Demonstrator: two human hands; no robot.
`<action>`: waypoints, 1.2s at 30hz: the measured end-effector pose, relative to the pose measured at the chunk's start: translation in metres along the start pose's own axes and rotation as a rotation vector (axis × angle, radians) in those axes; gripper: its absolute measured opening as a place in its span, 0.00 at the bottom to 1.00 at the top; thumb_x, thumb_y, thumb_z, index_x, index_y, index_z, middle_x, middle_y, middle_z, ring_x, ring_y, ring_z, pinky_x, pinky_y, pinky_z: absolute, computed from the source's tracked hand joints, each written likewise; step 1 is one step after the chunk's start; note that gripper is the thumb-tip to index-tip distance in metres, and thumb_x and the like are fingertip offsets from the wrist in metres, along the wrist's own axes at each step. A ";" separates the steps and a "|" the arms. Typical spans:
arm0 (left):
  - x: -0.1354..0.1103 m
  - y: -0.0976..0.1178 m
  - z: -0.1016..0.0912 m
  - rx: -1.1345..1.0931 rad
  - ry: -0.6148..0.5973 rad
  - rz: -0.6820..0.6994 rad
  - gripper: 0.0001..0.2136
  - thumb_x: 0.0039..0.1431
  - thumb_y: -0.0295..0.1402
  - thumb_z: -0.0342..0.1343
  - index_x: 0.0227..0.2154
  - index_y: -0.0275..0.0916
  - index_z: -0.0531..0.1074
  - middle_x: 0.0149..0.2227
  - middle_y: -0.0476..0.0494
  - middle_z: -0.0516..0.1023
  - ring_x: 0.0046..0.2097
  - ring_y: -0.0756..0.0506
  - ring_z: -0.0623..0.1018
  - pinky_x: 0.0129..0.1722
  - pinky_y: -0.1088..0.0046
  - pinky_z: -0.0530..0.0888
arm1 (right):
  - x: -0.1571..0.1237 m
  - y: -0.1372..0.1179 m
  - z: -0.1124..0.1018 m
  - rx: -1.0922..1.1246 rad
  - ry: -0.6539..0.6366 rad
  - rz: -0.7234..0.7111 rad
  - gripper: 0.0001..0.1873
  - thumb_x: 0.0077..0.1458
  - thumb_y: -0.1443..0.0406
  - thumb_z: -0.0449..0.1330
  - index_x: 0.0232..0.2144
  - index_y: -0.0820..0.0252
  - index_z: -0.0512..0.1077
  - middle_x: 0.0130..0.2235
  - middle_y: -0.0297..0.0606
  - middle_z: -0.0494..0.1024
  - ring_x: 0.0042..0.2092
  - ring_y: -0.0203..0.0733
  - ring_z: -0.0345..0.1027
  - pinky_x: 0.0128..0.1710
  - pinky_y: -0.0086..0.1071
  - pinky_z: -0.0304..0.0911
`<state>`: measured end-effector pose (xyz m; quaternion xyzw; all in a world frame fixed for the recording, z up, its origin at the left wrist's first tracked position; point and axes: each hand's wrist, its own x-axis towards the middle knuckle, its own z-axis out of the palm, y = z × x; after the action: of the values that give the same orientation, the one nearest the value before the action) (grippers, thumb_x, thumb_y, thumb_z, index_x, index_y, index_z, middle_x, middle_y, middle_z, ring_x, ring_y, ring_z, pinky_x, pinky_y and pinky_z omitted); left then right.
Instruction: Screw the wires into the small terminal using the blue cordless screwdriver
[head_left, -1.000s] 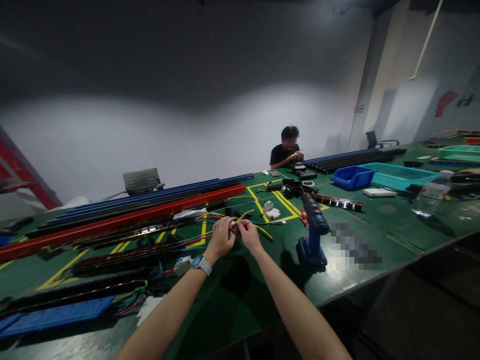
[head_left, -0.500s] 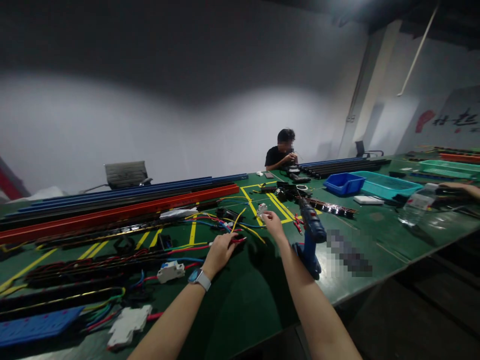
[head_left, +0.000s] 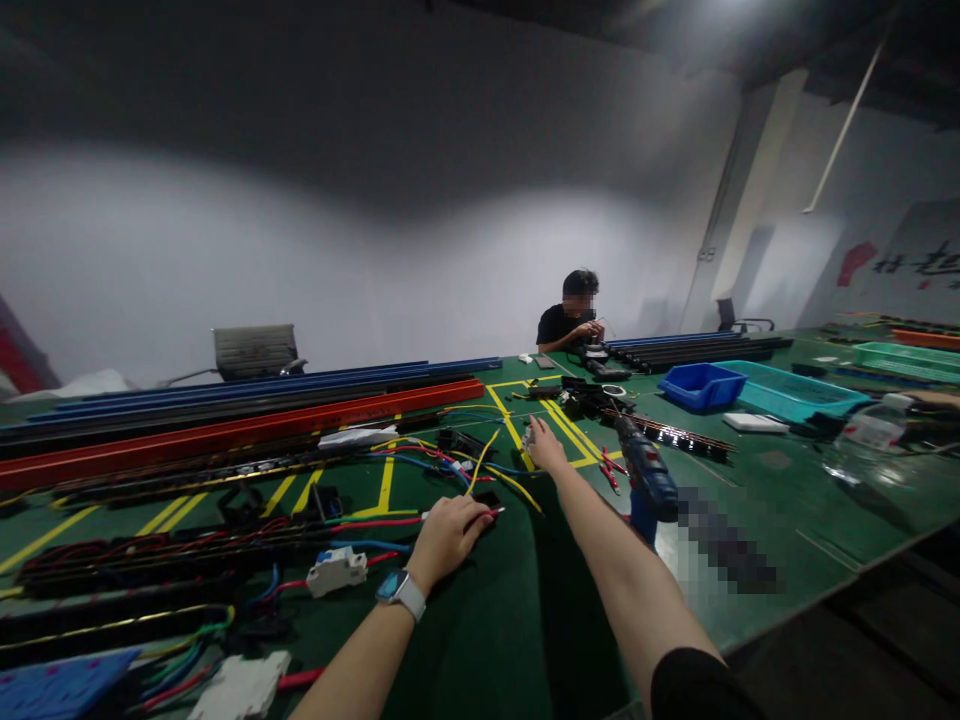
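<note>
My left hand point(head_left: 448, 535), with a watch on the wrist, rests on the green table point(head_left: 480, 640) and pinches the end of a red wire point(head_left: 375, 523) near a small black part. My right hand point(head_left: 544, 446) is stretched far forward over the yellow floor-tape lines and touches a small white breaker point(head_left: 529, 432); I cannot tell whether it grips it. Loose yellow, blue and red wires point(head_left: 457, 458) lie between the two hands.
A blue cordless drill point(head_left: 651, 480) stands right of my right arm. Another white breaker point(head_left: 336, 570) lies left of my left hand. Long red and blue rails point(head_left: 225, 425) run along the back. Blue and teal bins point(head_left: 750, 385) sit far right. A person sits at the far end.
My hands, together on the wires a second ago, have separated. The right hand reached forward to the white breaker; the left stayed back holding the red wire's end.
</note>
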<state>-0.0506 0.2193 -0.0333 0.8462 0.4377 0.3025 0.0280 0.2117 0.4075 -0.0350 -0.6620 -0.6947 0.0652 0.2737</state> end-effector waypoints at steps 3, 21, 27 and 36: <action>0.001 0.002 -0.002 -0.016 -0.040 -0.005 0.18 0.67 0.49 0.46 0.39 0.47 0.78 0.38 0.47 0.81 0.40 0.47 0.76 0.41 0.68 0.64 | 0.006 0.004 -0.004 -0.011 0.001 -0.036 0.23 0.55 0.67 0.60 0.54 0.55 0.69 0.60 0.49 0.64 0.54 0.50 0.65 0.50 0.38 0.60; 0.005 0.004 0.007 0.092 0.018 -0.092 0.17 0.69 0.43 0.44 0.35 0.42 0.75 0.32 0.44 0.79 0.36 0.45 0.76 0.40 0.67 0.62 | -0.094 -0.035 -0.040 0.729 -0.028 -0.472 0.15 0.60 0.62 0.56 0.50 0.54 0.68 0.46 0.39 0.73 0.46 0.42 0.70 0.46 0.35 0.67; 0.003 0.008 0.005 0.039 0.025 -0.126 0.17 0.69 0.43 0.43 0.32 0.43 0.74 0.31 0.45 0.80 0.34 0.45 0.76 0.40 0.66 0.62 | -0.136 -0.021 -0.053 0.612 -0.068 -0.430 0.13 0.62 0.62 0.55 0.49 0.54 0.69 0.47 0.41 0.73 0.48 0.44 0.69 0.49 0.38 0.67; 0.002 0.010 0.001 -0.008 -0.006 -0.102 0.15 0.68 0.44 0.47 0.45 0.51 0.77 0.42 0.48 0.83 0.41 0.45 0.78 0.41 0.67 0.61 | -0.155 -0.024 -0.048 0.581 -0.174 -0.439 0.12 0.61 0.61 0.56 0.47 0.54 0.70 0.47 0.40 0.74 0.50 0.45 0.68 0.52 0.39 0.65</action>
<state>-0.0418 0.2145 -0.0300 0.8235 0.4792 0.3000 0.0480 0.2091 0.2438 -0.0293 -0.3840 -0.7932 0.2557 0.3975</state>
